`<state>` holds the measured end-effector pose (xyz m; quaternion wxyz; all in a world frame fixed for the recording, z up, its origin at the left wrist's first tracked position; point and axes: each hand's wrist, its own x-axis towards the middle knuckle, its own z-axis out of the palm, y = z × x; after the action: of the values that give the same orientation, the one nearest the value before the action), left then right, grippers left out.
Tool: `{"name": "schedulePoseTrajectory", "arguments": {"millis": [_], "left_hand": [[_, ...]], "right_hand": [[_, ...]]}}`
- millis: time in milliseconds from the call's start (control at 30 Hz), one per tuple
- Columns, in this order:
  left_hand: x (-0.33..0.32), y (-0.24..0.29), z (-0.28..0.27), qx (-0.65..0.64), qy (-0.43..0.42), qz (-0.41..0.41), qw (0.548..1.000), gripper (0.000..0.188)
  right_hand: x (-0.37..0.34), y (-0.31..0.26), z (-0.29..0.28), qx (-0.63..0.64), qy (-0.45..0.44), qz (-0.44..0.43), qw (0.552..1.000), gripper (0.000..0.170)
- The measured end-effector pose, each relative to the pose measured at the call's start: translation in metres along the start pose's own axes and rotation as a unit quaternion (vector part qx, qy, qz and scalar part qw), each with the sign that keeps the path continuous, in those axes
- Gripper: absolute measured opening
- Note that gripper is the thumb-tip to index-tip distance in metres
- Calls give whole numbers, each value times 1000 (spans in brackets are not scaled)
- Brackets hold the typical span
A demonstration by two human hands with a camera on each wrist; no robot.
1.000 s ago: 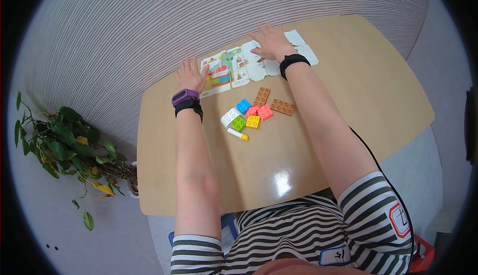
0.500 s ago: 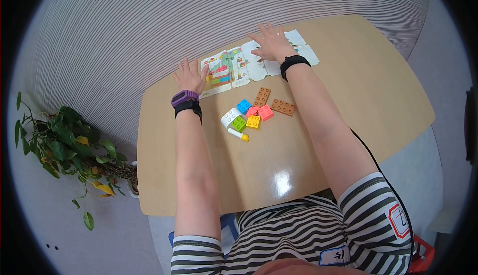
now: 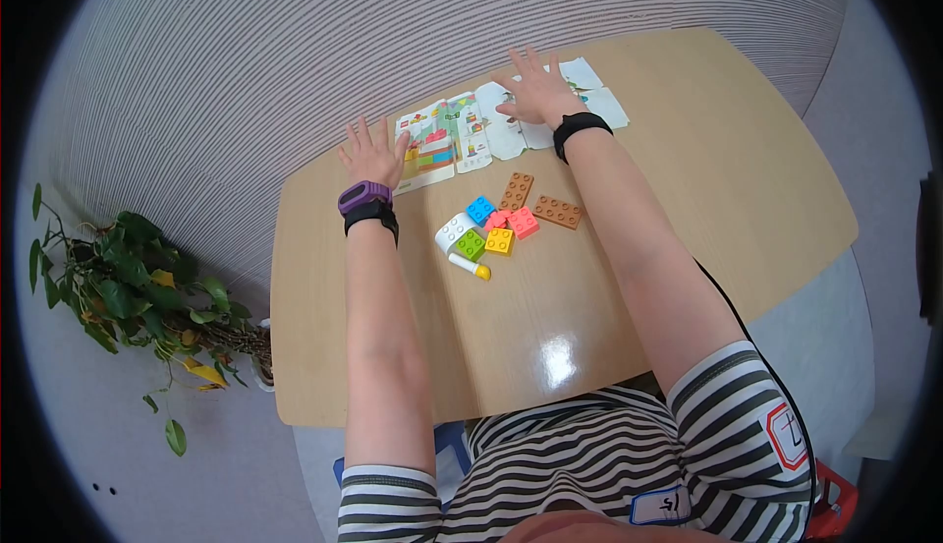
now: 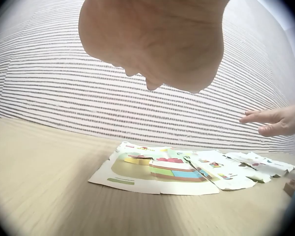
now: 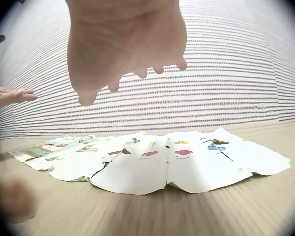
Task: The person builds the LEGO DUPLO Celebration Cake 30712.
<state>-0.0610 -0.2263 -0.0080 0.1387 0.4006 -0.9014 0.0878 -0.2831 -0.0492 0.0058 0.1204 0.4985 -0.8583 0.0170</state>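
My left hand (image 3: 374,156) is held with fingers spread at the left end of an unfolded, torn-edged paper leaflet (image 3: 474,150). In the left wrist view that hand (image 4: 154,46) hovers above the printed sheet, holding nothing. The right hand (image 3: 537,91), fingers also spread, hovers over the leaflet's right part; the right wrist view shows a gap between the palm (image 5: 127,46) and the paper (image 5: 132,172). Nearer the body lie toy building bricks: blue (image 3: 480,211), white (image 3: 454,232), green (image 3: 471,243), yellow (image 3: 500,240), pink (image 3: 524,222) and two long brown ones (image 3: 517,191).
A white stick with a yellow end (image 3: 468,266) lies beside the green brick. The wooden table (image 3: 688,199) meets a ribbed wall (image 3: 344,42) at the back. A leafy plant (image 3: 128,278) stands left of it. A black cable (image 3: 732,302) runs along the right arm.
The left hand has shifted very slightly leftward, its fingers a little more spread. The right hand has dipped slightly toward the body. The bricks and leaflet stay in place.
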Motion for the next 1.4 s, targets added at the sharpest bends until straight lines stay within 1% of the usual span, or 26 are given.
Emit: {"name": "schedulePoseTrajectory", "arguments": {"millis": [300,400,500,600,700,1400], "left_hand": [[-2,2,-2,-7,-7,-6,1000,69],[0,1,2,22,-22,-8,999,68],[1,2,4,24,-26,-9,999,68],[1,2,4,26,-32,-13,999,68],[2,-1,9,-1,-4,-2,1000,69],[-5,-6,13,-13,-11,-8,1000,70]], "right_hand": [[0,1,2,11,-3,-5,1000,59],[-1,0,0,13,-8,-7,1000,58],[-2,-1,-7,1,-43,-3,999,60],[-1,0,-5,-2,-46,-2,999,61],[-1,1,-6,-1,-46,-1,999,61],[-2,4,-4,2,-36,-5,999,60]]}}
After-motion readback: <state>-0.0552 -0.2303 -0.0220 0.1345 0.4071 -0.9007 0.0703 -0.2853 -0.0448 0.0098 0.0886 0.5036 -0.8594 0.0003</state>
